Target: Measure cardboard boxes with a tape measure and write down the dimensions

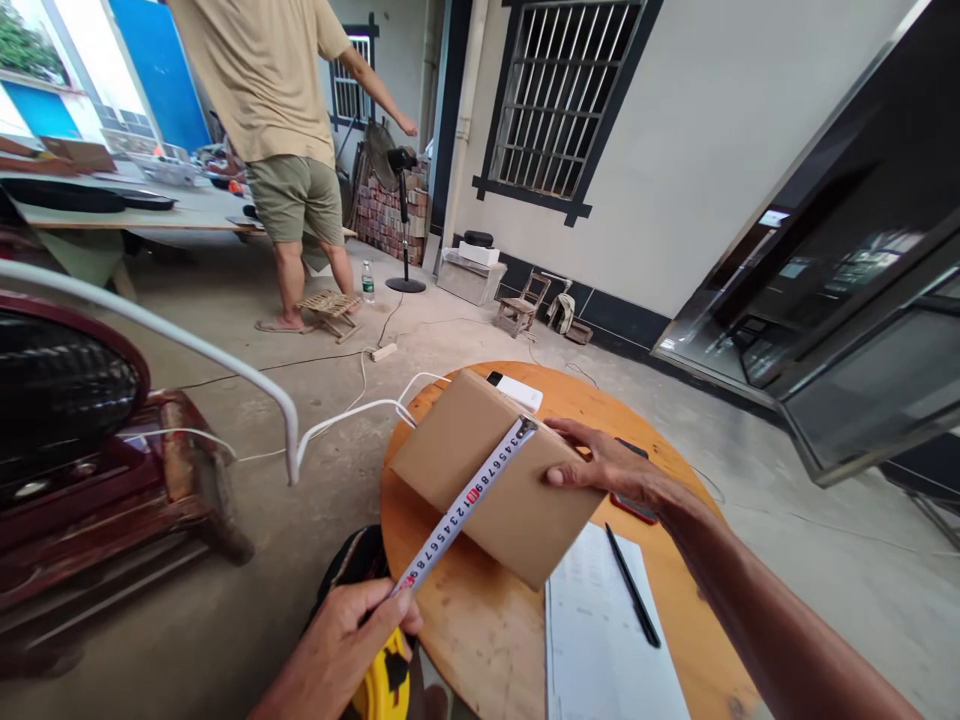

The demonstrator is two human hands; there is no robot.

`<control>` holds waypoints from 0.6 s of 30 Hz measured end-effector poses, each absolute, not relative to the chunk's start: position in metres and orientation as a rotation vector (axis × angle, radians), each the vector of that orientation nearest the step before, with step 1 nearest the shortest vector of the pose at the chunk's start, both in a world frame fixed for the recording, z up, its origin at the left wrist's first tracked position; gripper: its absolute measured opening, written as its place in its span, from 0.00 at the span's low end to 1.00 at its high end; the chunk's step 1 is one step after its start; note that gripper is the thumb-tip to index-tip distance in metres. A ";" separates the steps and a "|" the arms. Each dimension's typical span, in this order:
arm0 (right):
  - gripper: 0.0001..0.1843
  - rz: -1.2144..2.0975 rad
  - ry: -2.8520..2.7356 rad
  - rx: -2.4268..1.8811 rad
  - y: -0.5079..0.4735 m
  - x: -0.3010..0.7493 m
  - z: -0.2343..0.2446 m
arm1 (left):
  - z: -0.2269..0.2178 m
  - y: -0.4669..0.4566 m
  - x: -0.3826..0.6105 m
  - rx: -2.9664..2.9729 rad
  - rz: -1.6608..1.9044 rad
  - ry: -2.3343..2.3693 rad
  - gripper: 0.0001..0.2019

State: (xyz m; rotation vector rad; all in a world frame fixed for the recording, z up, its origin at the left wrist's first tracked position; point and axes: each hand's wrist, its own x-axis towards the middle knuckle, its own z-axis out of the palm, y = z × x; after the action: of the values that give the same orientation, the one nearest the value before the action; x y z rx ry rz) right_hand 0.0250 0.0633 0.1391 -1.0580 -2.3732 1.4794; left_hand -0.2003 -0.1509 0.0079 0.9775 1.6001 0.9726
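Note:
A brown cardboard box is held tilted over the round wooden table. My right hand grips its right end, thumb on the near face and fingers behind the upper edge. Across that face runs the white blade of a tape measure, its metal end at the box's top edge. My left hand pinches the blade below the box, and the yellow tape case shows under the fingers. Beside the box lie a printed sheet and a black pen.
A white power bank sits behind the box, and a dark phone lies partly under my right wrist. White tubing crosses the left side. Farther back are a person, a standing fan and a small chair.

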 end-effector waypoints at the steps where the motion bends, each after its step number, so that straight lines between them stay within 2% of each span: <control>1: 0.40 1.377 -2.408 -1.112 0.066 0.025 0.140 | 0.008 -0.152 -0.202 0.965 0.978 1.588 0.25; 5: 0.48 0.527 -2.603 -1.307 0.085 0.030 0.135 | 0.011 -0.155 -0.208 0.862 1.008 1.563 0.27; 8: 0.46 0.066 -2.701 -1.253 0.100 0.032 0.126 | 0.012 -0.158 -0.211 0.755 1.048 1.584 0.25; 11: 0.44 -0.068 -2.725 -1.213 0.114 0.031 0.115 | 0.010 -0.162 -0.211 0.693 1.068 1.573 0.23; 18: 0.39 -0.119 -2.649 -1.253 0.143 0.027 0.100 | 0.009 -0.168 -0.204 0.674 1.017 1.597 0.21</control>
State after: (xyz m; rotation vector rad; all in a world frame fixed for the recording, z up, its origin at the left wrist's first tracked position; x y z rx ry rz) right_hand 0.0275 0.1430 0.1003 -1.2530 -2.6494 -0.1191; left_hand -0.2041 -0.1679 0.0089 0.6740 1.5969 1.0169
